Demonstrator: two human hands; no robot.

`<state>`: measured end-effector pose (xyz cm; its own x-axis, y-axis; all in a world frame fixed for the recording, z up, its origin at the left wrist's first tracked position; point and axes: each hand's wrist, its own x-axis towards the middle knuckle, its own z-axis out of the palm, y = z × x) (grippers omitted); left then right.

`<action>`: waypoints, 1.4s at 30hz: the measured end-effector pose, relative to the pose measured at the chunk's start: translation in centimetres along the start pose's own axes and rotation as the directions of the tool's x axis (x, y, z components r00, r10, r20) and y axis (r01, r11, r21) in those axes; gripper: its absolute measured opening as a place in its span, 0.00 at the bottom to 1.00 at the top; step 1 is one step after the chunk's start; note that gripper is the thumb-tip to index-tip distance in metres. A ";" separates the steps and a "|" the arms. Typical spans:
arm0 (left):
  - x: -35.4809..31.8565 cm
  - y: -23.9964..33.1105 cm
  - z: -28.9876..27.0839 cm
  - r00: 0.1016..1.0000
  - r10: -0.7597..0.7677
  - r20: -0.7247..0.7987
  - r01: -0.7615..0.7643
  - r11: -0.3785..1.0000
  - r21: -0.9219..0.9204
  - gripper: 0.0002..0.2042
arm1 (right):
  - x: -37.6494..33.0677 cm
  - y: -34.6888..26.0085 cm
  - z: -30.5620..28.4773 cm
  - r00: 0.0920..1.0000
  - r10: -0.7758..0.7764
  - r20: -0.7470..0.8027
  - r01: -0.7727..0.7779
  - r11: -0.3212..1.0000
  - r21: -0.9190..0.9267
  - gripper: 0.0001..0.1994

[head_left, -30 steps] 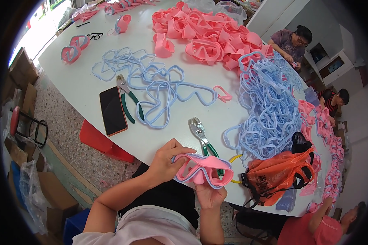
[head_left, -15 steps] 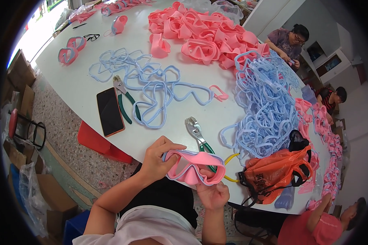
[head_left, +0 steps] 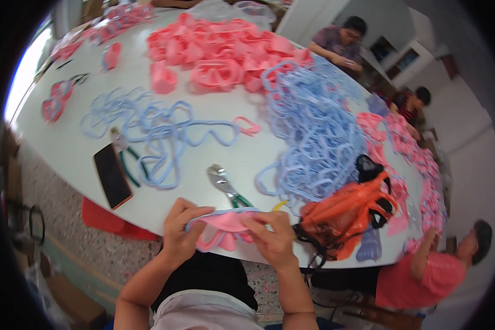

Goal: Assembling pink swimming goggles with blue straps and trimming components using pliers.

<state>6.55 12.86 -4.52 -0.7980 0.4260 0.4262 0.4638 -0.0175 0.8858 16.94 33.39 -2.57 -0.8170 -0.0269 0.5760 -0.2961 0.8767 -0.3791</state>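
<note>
A pink rubber diving-mask skirt (head_left: 229,223) with a light blue frame along its upper rim is held over the table's near edge. My left hand (head_left: 180,230) grips its left end, the thumb and fingers closed on the rim. At the right end my right hand (head_left: 273,237) pinches the pink rubber, and its fingers cover that side. Just beyond the mask lie slip-joint pliers (head_left: 225,184) with green handles, touched by neither hand. Loose light blue mask frames (head_left: 162,124) lie tangled farther off on the left.
A pile of blue frames (head_left: 316,132), a heap of pink skirts (head_left: 214,52) and an orange plastic bag (head_left: 341,220) crowd the table (head_left: 203,159). Left are a phone (head_left: 113,179) and second pliers (head_left: 127,157). Several people sit around the right side.
My right hand has come up from beneath the mask to pinch its right end. The mask has tilted, its openings now mostly hidden. The whole view has shifted.
</note>
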 end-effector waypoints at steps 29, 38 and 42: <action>1.2 2.8 -0.7 0.979 -0.086 0.185 0.097 0.994 -0.050 0.23 | 2.3 0.2 -2.2 0.997 -0.069 -0.042 0.076 0.970 0.230 0.16; 0.5 2.6 -1.7 0.981 0.035 0.190 -0.036 0.999 0.001 0.23 | 3.1 -0.9 -3.1 0.990 -0.057 0.130 0.021 0.965 0.262 0.24; 0.8 2.1 -1.9 0.947 0.221 0.233 -0.225 0.974 -0.012 0.20 | 3.4 -0.9 -3.1 0.979 -0.069 0.192 0.014 0.962 0.274 0.24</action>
<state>6.19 11.48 -1.96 -0.5634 0.6102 0.5570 0.6265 -0.1238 0.7695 15.99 34.05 1.94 -0.8741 -0.1791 0.4515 -0.4321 0.7111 -0.5546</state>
